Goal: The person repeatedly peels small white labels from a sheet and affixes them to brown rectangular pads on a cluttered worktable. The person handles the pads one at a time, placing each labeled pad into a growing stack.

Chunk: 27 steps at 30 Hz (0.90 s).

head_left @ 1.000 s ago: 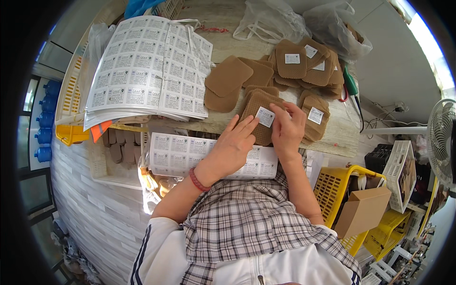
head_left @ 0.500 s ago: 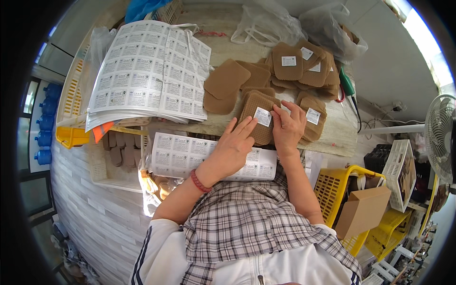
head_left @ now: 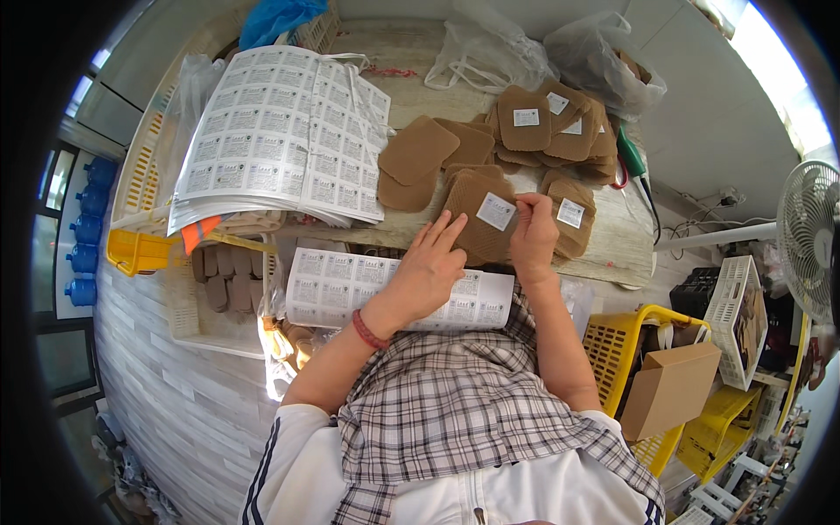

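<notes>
Our right hand (head_left: 534,232): now curled more tightly at the brown pad (head_left: 481,238); pad: turned slightly clockwise; white label (head_left: 496,212): farther from our left hand (head_left: 427,273)

Brown pad (head_left: 477,241) with rounded corners and a finely textured face, seen by an observer in the room, lies face up between the worker's two hands, its long axis slanting. The spread fingertips of the left hand (head_left: 429,271) rest at its left edge; the bunched fingers of the right hand (head_left: 532,236) are at its right edge. White label (head_left: 496,211), rectangular, printed and tilted, lies flat on the pad's upper part, just beside the right fingertips. Label sheet (head_left: 337,289), white, long and printed in rows, extends beneath the left hand and wrist, its right end near the right wrist.
</notes>
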### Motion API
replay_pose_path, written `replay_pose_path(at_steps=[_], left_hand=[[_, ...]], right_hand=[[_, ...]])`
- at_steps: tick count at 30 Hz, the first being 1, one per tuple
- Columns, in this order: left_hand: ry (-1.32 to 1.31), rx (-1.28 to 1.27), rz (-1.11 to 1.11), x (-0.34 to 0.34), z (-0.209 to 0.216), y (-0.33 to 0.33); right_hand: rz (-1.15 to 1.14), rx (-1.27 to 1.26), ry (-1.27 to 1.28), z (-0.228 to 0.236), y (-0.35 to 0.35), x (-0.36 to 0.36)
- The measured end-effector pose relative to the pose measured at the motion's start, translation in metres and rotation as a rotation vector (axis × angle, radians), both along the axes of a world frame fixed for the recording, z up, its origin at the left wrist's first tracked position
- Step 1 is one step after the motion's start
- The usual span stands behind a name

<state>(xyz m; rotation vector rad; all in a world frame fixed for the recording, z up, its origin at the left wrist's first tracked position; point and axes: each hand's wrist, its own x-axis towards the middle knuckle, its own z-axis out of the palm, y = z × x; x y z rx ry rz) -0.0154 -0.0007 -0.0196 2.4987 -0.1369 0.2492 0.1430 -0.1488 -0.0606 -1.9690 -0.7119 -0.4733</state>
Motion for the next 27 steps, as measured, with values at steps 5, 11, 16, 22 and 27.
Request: replay_pose_path(at_steps=[5,11,16,22,27], left_hand=[[-0.063,0.022,0.03,-0.001,-0.001,0.003],[-0.067,-0.122,0.115,-0.001,0.024,-0.002],[-0.052,-0.177,0.165,-0.003,0.024,-0.009],[0.007,-0.198,0.17,-0.005,0.021,-0.01],[0.149,-0.288,0.247,-0.015,0.023,-0.005]], right_hand=[[-0.106,0.041,-0.077,0.027,-0.038,0.033],[-0.28,-0.365,-0.154,0.058,-0.083,0.049],[0.236,-0.264,-0.06,0.064,-0.055,-0.035],[0.308,-0.2,0.028,0.044,-0.039,-0.071],[0.272,-0.109,-0.051,0.03,-0.039,-0.077]])
